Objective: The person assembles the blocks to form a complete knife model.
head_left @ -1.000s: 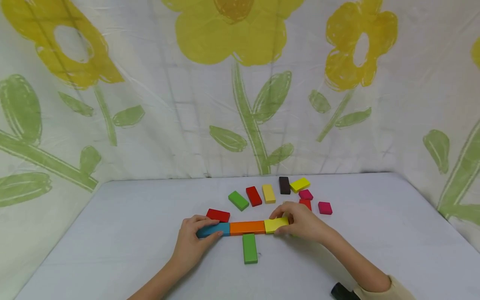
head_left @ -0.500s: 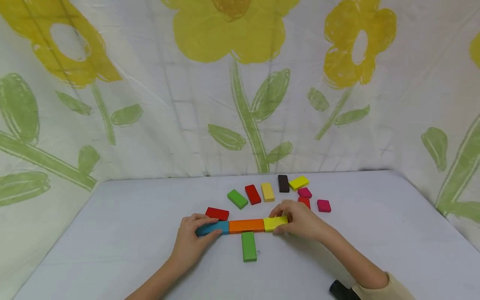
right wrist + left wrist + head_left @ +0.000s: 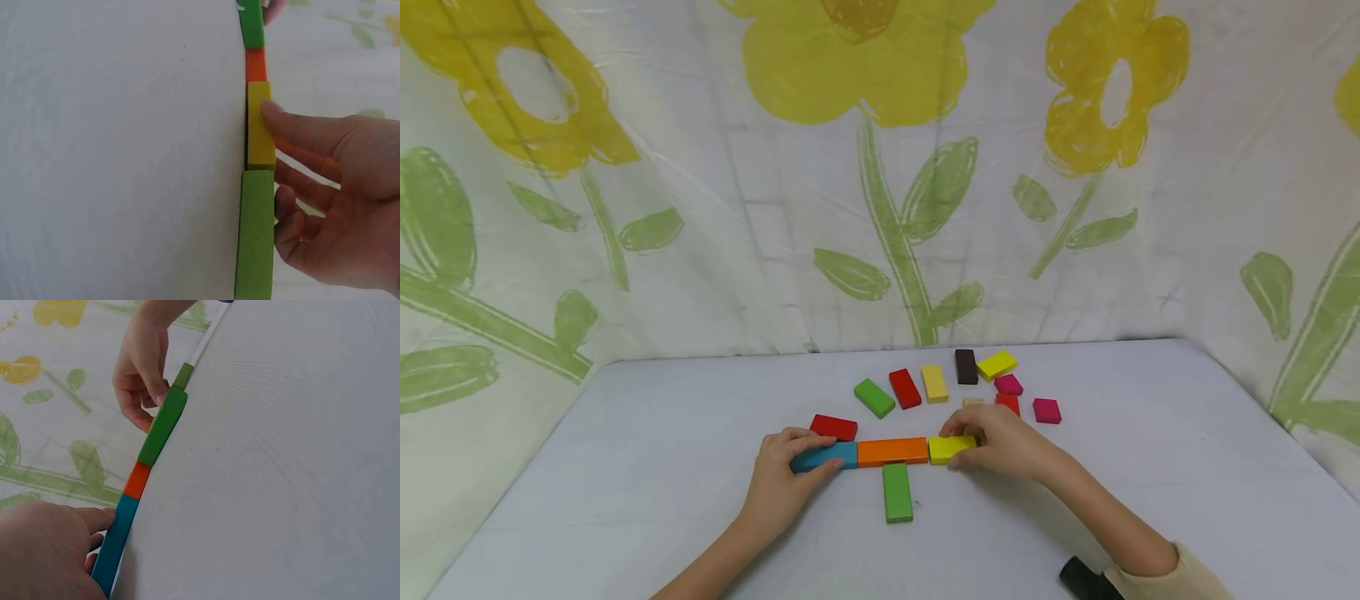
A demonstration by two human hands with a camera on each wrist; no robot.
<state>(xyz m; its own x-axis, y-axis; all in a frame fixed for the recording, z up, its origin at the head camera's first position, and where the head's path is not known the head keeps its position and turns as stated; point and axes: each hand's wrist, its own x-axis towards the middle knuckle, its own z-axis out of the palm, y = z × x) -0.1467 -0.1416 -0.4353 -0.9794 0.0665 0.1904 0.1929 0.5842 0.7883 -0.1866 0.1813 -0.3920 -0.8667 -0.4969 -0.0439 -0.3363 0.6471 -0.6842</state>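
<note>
Blue (image 3: 827,456), orange (image 3: 892,451) and yellow (image 3: 949,450) blocks lie in a row on the white table, a thin gap between orange and yellow. My left hand (image 3: 782,475) grips the blue block at its left end, thumb on the near side and fingers on the far side. At the row's right end, my right hand (image 3: 1007,446) pinches the yellow block between thumb and fingers. A light green block (image 3: 255,234) lies beyond the yellow one in the right wrist view, hidden by the hand in the head view. A green block (image 3: 897,493) points toward me below the orange one.
A red block (image 3: 833,427) lies just behind the blue one. Farther back are green (image 3: 875,398), red (image 3: 905,388), pale yellow (image 3: 935,384), dark brown (image 3: 966,367) and yellow (image 3: 997,364) blocks. Pink pieces (image 3: 1047,411) lie at right. A flowered cloth (image 3: 700,250) hangs behind the table.
The yellow block has shifted slightly right with my right hand, so a thin gap now shows beside the orange block. My left hand stays on the blue block.
</note>
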